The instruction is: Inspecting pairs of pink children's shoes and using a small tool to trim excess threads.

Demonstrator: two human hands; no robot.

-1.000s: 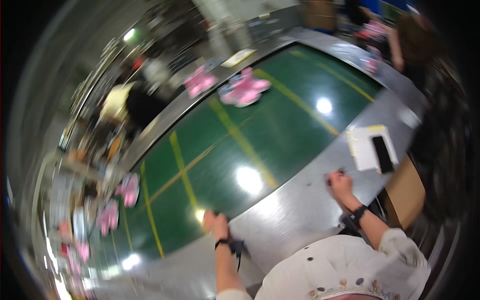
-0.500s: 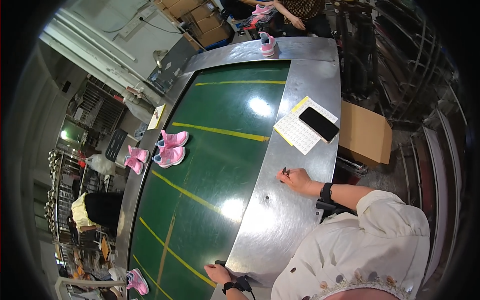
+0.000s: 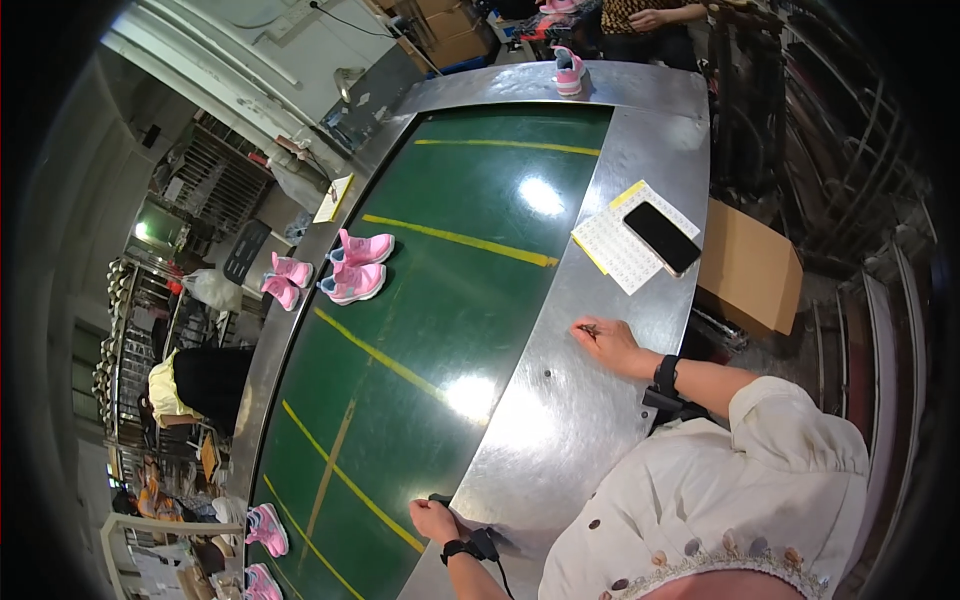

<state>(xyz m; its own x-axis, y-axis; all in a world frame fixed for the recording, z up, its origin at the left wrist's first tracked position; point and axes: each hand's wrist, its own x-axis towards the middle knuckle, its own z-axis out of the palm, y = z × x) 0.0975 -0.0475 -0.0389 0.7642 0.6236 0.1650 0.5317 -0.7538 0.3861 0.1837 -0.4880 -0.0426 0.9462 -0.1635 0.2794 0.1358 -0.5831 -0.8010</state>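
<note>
My right hand (image 3: 618, 348) is closed above the metal tabletop on the right. A small dark pointed tool, apparently thread snips (image 3: 588, 330), pokes out between its fingers. Lower down, my left hand (image 3: 434, 521) is curled at the belt's near edge; something dark shows beside its fingers, too little to name. On the green belt (image 3: 480, 330), a pair of pink sneakers (image 3: 356, 268) stands near the far-left edge, away from both hands. Another pink pair (image 3: 287, 279) sits on the metal ledge just left of it.
A black phone (image 3: 662, 238) lies on printed sheets (image 3: 612, 248) beyond my right hand. One pink shoe (image 3: 568, 72) stands on the table's far end; pink shoes (image 3: 267, 530) also sit at lower left. A cardboard box (image 3: 750, 265) adjoins the right edge. Another person's hand (image 3: 648, 19) shows at the back.
The whole view has shifted, so the table sits a little higher and further right. The dark tool has turned in my right hand and shows less. Another pink shoe has come into view at lower left.
</note>
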